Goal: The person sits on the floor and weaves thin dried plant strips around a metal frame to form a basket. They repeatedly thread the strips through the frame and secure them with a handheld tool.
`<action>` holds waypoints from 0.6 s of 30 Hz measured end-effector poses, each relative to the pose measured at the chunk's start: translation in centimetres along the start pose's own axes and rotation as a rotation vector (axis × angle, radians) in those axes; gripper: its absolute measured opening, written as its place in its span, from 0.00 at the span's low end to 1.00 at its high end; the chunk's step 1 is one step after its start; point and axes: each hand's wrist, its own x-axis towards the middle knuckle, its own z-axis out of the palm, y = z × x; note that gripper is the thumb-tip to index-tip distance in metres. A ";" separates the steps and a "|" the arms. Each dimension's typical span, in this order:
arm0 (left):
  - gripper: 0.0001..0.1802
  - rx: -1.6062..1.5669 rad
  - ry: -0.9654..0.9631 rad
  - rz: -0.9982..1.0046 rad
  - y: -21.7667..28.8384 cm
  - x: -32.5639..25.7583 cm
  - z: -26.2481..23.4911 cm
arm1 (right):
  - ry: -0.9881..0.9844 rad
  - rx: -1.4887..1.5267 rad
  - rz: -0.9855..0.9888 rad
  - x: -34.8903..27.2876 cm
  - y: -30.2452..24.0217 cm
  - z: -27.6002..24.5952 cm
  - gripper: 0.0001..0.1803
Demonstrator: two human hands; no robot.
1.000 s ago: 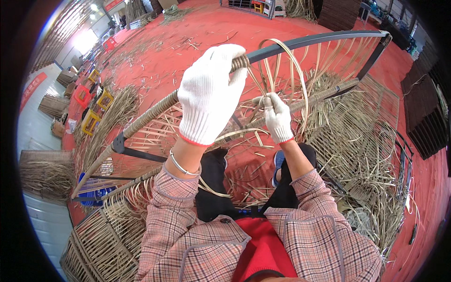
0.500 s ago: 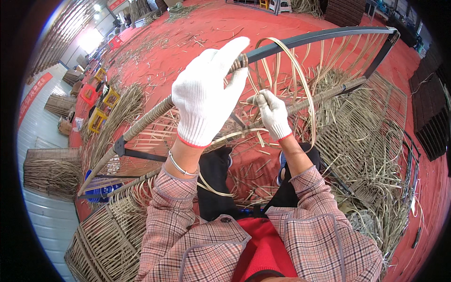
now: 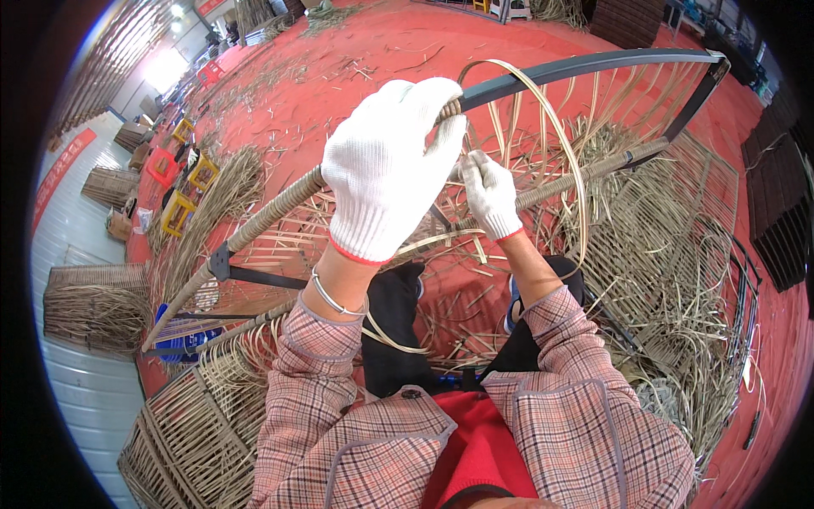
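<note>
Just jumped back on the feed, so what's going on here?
A person's gloved left hand grips the wrapped part of a dark frame, near where the wrapping ends. The gloved right hand pinches a strip just below. Beyond that, the bar is bare. Loose strips litter the red floor.

Smooth bar (image 3: 610,59), probably painted metal; ridged, matt cane wrapping (image 3: 275,209); soft-looking knitted cloth gloves (image 3: 373,170)
</note>
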 end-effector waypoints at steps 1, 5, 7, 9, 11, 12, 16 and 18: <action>0.10 -0.008 0.005 0.000 0.0 0.0 0.1 | 0.009 0.003 -0.043 0.0 0.4 0.1 0.15; 0.09 -0.018 0.013 0.002 -0.2 -0.2 0.6 | 0.003 0.051 -0.099 -0.8 2.2 -0.1 0.16; 0.09 -0.019 0.006 0.013 -0.5 -0.2 1.0 | -0.046 0.045 -0.080 -1.3 2.7 -0.5 0.16; 0.10 -0.033 -0.013 0.036 -0.7 -0.2 1.1 | -0.105 0.039 0.030 -1.7 2.8 -1.1 0.18; 0.13 0.009 -0.056 0.041 -0.8 0.0 1.2 | -0.163 -0.003 0.168 -2.0 2.5 -1.7 0.20; 0.15 0.031 -0.076 0.043 -0.7 0.0 1.1 | -0.197 -0.020 0.202 -2.0 2.3 -1.9 0.24; 0.27 0.152 0.141 0.224 0.3 -1.5 0.1 | -0.383 -0.017 0.229 -1.7 1.4 -2.5 0.26; 0.24 0.039 0.146 0.229 1.4 -4.3 -0.6 | -0.399 -0.100 0.185 -1.3 1.3 -2.4 0.24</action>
